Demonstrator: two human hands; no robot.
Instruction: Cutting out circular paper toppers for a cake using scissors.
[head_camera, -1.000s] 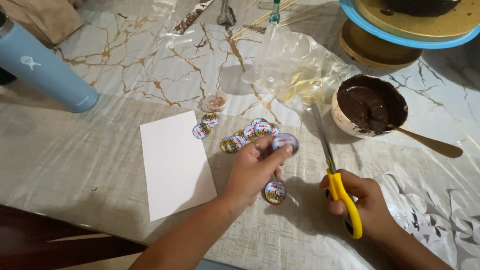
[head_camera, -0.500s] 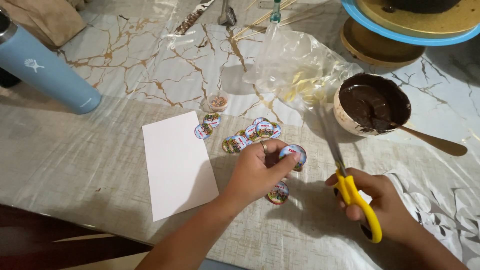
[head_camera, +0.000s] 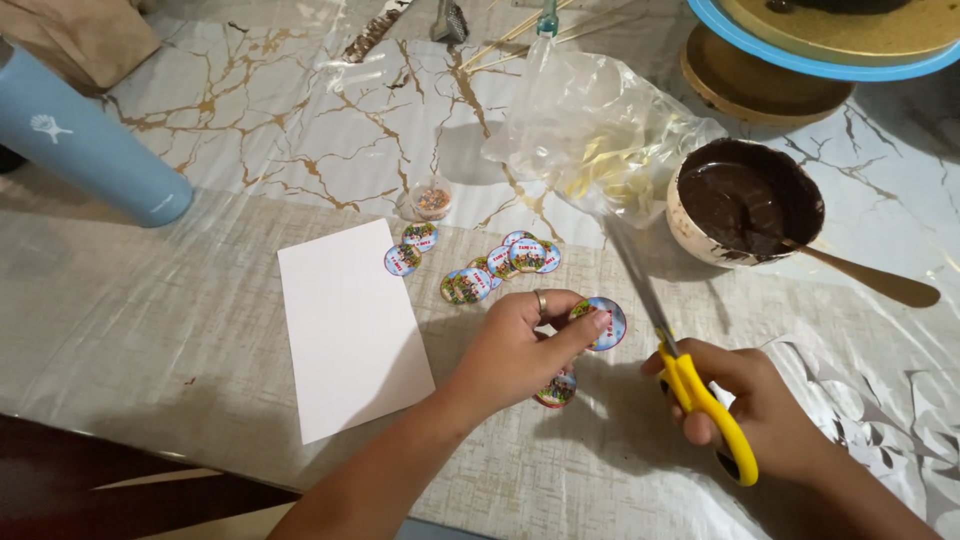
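Yellow-handled scissors (head_camera: 690, 385) gripped in right hand (head_camera: 760, 410) | left hand (head_camera: 515, 350) fingers pinch a round sticker (head_camera: 603, 322) | cut pile (head_camera: 500, 262) on the surface looks mostly done | white card (head_camera: 350, 325) untouched

A blank white rectangular card (head_camera: 352, 328) lay flat on the marble-patterned tabletop (head_camera: 250, 130). Far left of the card stood a light blue metal bottle (head_camera: 90, 145). Just beyond the card's upper right corner sat a small clear cup of coloured sprinkles (head_camera: 432, 199). Well to the card's right sat a round bowl of dark melted chocolate (head_camera: 745, 203), with a wooden spoon (head_camera: 870, 280) resting in it.
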